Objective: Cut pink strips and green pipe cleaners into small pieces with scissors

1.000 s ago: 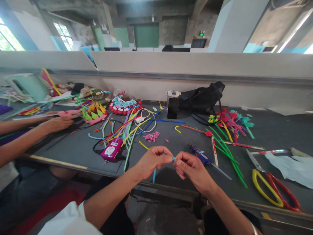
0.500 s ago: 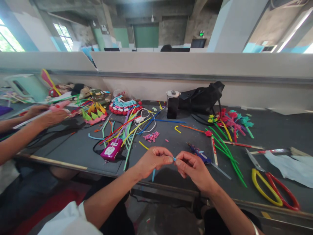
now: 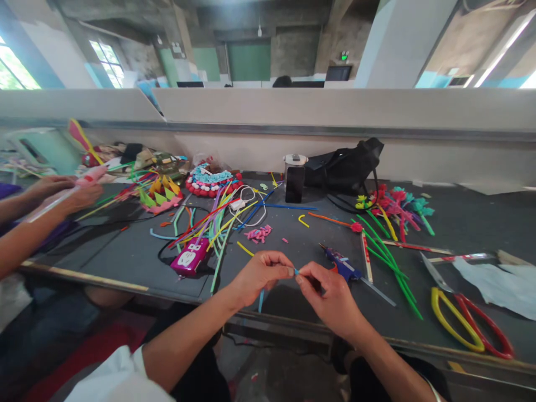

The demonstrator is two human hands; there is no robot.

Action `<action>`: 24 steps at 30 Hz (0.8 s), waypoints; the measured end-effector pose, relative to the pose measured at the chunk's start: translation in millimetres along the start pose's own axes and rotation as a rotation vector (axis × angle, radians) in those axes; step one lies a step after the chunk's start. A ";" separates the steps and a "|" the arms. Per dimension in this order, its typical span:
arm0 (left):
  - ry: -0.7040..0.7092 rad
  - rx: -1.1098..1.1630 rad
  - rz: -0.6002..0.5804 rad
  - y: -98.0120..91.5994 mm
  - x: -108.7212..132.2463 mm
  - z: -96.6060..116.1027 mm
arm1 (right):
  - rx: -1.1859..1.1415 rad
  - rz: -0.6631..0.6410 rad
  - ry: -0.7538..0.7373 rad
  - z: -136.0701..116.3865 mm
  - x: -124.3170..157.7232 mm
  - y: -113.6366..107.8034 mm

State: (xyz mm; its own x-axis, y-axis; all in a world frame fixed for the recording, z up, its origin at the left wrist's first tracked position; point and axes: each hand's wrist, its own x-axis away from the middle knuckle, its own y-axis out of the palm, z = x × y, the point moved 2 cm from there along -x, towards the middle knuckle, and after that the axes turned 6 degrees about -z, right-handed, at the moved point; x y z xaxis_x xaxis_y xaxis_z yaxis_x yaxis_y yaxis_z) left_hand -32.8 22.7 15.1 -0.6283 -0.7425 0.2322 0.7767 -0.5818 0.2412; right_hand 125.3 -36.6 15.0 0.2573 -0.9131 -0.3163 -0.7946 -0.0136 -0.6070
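Observation:
My left hand (image 3: 262,274) and my right hand (image 3: 329,296) meet near the front edge of the dark table (image 3: 125,257). Both pinch the top of a thin light-blue pipe cleaner (image 3: 261,300), whose lower end hangs down below my left hand. The fingertips of the two hands almost touch at its tip. A blue glue gun (image 3: 344,267) lies just beyond my right hand. A magenta power strip (image 3: 190,259) rests to the left of my left hand, under a bundle of coloured pipe cleaners (image 3: 218,220).
Scissors with yellow and red handles (image 3: 464,315) lie at the right. Pipe-cleaner flowers with green stems (image 3: 389,215) lie behind them, with a black bag (image 3: 343,167) and a jar (image 3: 295,177) at the back. Another person's hands (image 3: 67,192) hold a pink tool at the left.
My two hands stay together on the light-blue pipe cleaner, fingers shifting slightly. The other person's hands at the left lifted the pink tool and drew it further left.

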 end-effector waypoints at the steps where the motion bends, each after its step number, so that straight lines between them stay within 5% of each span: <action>1: -0.005 -0.005 0.009 0.1 -0.2 0.0 | 0.052 0.000 -0.017 0.7 0.4 1.3; 17: -0.017 -0.181 0.163 2.0 -6.5 -15.1 | 0.833 0.005 -0.264 -1.8 5.3 23.2; 20: -0.006 -0.137 0.171 1.5 -7.3 -15.4 | 0.715 0.020 -0.200 2.5 3.2 23.4; 24: -0.022 -0.047 0.025 -0.6 -5.6 -6.1 | 0.241 0.015 -0.015 11.5 -1.7 13.3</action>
State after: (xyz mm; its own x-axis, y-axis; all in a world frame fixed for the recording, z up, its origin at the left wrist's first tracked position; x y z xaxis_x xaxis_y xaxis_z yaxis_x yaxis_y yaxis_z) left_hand -29.5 25.1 7.9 -0.6094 -0.7494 0.2587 0.7928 -0.5787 0.1912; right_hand 120.6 -30.6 -1.0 0.2559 -0.9063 -0.3364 -0.6445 0.0995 -0.7581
